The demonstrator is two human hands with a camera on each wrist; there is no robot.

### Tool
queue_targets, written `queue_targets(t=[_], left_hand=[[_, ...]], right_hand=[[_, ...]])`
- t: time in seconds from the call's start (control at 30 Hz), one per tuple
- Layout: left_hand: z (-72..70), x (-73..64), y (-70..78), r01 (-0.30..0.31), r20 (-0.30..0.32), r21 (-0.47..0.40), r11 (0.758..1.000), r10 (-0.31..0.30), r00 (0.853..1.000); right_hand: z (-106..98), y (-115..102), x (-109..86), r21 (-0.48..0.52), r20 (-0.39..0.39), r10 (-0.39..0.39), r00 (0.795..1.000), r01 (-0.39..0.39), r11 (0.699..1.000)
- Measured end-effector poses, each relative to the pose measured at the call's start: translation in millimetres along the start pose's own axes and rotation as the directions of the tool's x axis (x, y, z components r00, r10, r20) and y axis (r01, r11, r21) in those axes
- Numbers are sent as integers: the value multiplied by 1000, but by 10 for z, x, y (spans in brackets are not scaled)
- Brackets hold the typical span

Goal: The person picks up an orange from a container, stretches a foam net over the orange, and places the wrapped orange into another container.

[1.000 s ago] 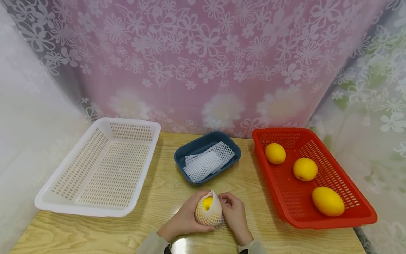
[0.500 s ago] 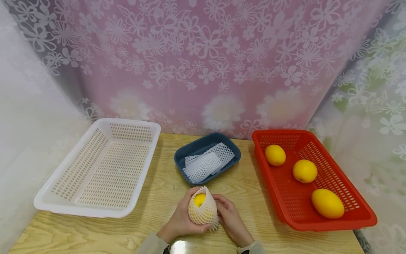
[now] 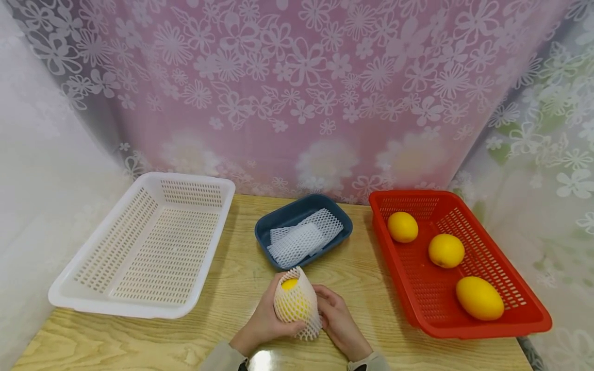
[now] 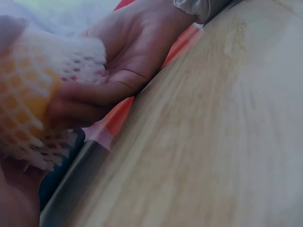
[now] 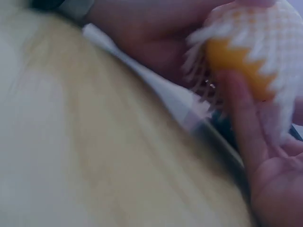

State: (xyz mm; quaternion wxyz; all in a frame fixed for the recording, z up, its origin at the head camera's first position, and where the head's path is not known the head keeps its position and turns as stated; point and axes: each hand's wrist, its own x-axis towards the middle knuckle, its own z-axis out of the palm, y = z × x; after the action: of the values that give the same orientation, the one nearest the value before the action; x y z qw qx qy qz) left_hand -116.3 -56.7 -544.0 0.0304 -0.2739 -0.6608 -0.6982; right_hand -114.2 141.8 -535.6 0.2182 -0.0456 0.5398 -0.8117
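Note:
A yellow fruit (image 3: 289, 284) is wrapped in a white foam net sleeve (image 3: 297, 306), its yellow top showing through the upper opening. My left hand (image 3: 264, 317) grips fruit and net from the left, thumb across the front. At the right side, my right hand (image 3: 341, 322) holds the loose lower edge of the net. In the right wrist view, one finger (image 5: 244, 113) of this hand touches the fruit's bare underside (image 5: 241, 66), beside the net's jagged edge. The left wrist view shows right-hand fingers (image 4: 78, 101) against the fruit; part of them is hidden by the net.
Behind the hands stands a dark blue tray (image 3: 266, 229) with flat foam nets (image 3: 297, 245). To the right, a red basket (image 3: 394, 273) holds three yellow fruits (image 3: 479, 298). A white basket (image 3: 197, 288) stands on the left of the wooden table (image 3: 227, 304).
The wrapped fruit has shifted slightly left and up. Its net now covers more of the top, and the right hand has moved from the upper rim to the net's lower right side.

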Motion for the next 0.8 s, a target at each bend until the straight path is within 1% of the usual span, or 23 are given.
queue_targets(t=[0.03,0.1,0.2,0.3,0.37,0.4,0.47,0.63,0.73,0.8], left_hand=[[-3,3,1,2,-11,-29,1000,-2,1000],[-9,7,1,-19,-38,-81,997,15,999],[-21,9,10,-34,-73,-145,989,24,997],[-30,10,25,-12,-79,-205,979,-4,997],[-35,4,33,16,-72,-224,974,-33,997],[-36,1,35,27,-64,-235,972,-43,997],[-30,0,31,26,-51,-237,971,-40,998],[-11,14,-2,-1,-18,-228,974,-4,1000],[1,21,-14,12,-14,-210,978,-15,1000],[10,19,-15,30,-19,-188,982,-34,999]], right_hand=[[5,7,1,-29,-1,-17,1000,17,999],[13,20,-3,-110,-3,-66,998,65,992],[20,37,-26,-230,-34,-157,987,145,962],[26,44,-48,-307,-63,-246,967,216,927],[32,42,-53,-327,-63,-286,956,251,911],[35,38,-52,-333,-57,-295,954,260,906],[36,23,-51,-329,-30,-291,956,265,906],[32,-20,-50,-311,62,-210,976,219,925],[17,-20,-54,-298,94,-187,978,207,932],[1,-10,-57,-271,128,-187,974,215,938]])
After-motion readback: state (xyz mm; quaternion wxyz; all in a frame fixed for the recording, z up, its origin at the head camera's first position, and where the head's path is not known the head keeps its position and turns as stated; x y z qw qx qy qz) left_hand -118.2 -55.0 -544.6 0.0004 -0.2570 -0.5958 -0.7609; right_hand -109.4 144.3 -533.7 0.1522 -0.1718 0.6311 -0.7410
